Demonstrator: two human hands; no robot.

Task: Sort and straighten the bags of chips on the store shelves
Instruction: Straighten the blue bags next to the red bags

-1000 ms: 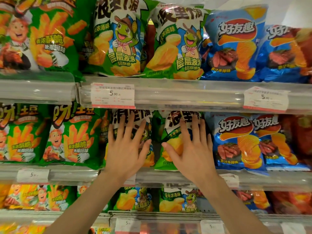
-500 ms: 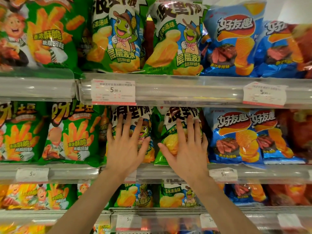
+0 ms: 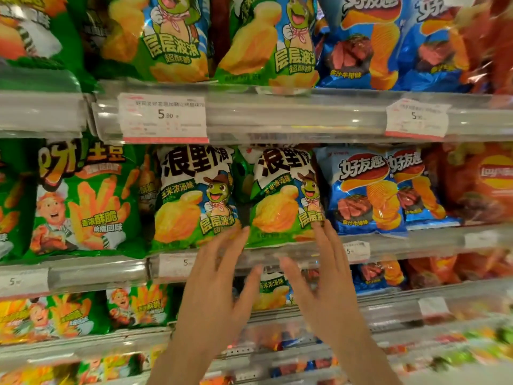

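Both hands (image 3: pixel 219 290) (image 3: pixel 322 282) spread, below green bags (image 3: pixel 194 198).

Two glossy green-and-white frog-mascot chip bags (image 3: pixel 194 198) (image 3: pixel 283 195) upright side by side, touching, on middle clear-fronted shelf (image 3: pixel 277 254). Green fries-print bag (image 3: pixel 83 201) just left of them, shiny blue steak-picture bags (image 3: pixel 361 193) just right, slightly overlapping.

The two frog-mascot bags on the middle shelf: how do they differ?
The left frog bag faces squarely forward and shows its whole front; the right frog bag is turned slightly, its right edge cut off. A darker green bag pokes out between them. Both stand upright with the same design.
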